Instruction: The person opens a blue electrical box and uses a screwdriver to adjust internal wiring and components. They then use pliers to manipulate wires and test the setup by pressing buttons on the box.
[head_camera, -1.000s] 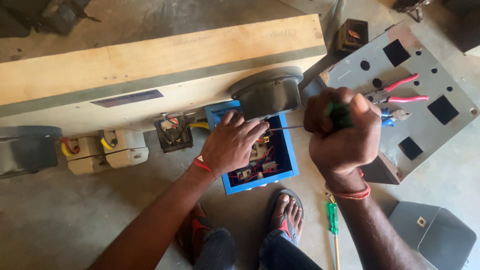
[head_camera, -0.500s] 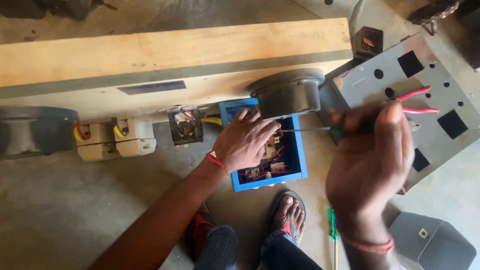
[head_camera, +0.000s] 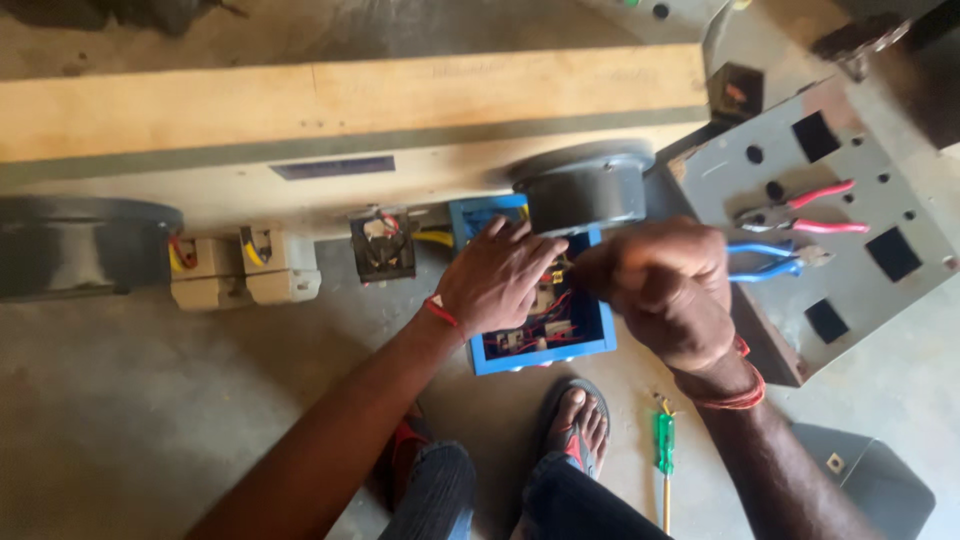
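Your left hand (head_camera: 500, 275) lies flat on the open blue box (head_camera: 535, 335) on the floor. Your right hand (head_camera: 665, 290) is curled shut beside it; I cannot tell on what. Wires inside show bare, so work remains.

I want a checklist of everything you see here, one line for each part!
Surface: bare grey concrete floor.
Job's things: open blue box with small parts inside, under a round grey housing.
Clutter: red-handled pliers and blue-handled pliers on a grey metal panel; green screwdriver on the floor.
Hands: left hand rests on the box; right hand beside it, grip hidden.
Cables: red wires in the box; yellow wire beside it.
Surroundings: long wooden beam; sandalled foot.
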